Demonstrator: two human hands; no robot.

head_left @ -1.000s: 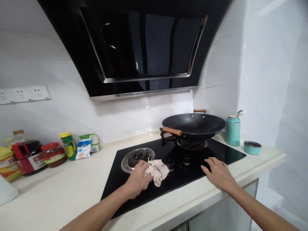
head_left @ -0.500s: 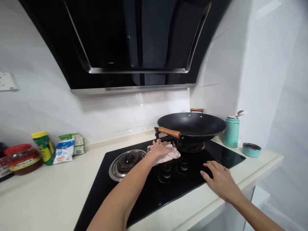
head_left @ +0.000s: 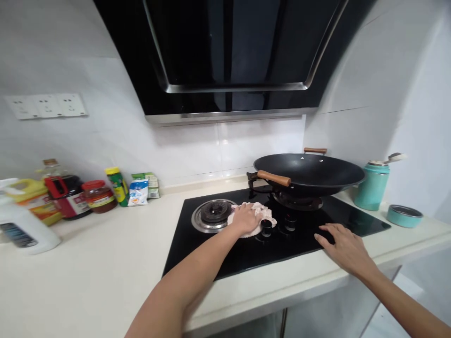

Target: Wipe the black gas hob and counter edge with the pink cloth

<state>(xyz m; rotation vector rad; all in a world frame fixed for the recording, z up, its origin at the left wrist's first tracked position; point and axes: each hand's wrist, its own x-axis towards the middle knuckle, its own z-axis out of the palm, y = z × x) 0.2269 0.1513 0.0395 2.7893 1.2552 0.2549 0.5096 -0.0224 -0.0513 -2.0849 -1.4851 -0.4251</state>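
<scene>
My left hand point(head_left: 245, 218) presses down on a pale pink cloth point(head_left: 268, 214) on the black glass cooktop point(head_left: 232, 260), fingers bent over it. The cloth lies between the left burner point(head_left: 215, 212) and the left control knob point(head_left: 267, 228), touching the burner's ring. Part of it is hidden under the hand. My right hand point(head_left: 344, 246) rests at the cooktop's front right edge, fingers apart, holding nothing. A black wok point(head_left: 310, 171) with wooden handles sits on the right burner. The right control knob point(head_left: 290, 221) stands between my hands.
A turquoise flask point(head_left: 373, 188) and its turquoise cup point(head_left: 404, 216) stand on the right. On the left counter are a white spray bottle point(head_left: 26, 227), a red-lidded jar point(head_left: 99, 197), a green-yellow container point(head_left: 118, 187) and small packets point(head_left: 138, 192). A black range hood point(head_left: 225, 51) hangs above.
The view has turned left, showing more of the left counter. My left hand has slid the cloth left and closer to the front, beside the burner. The right hand stays at the cooktop edge.
</scene>
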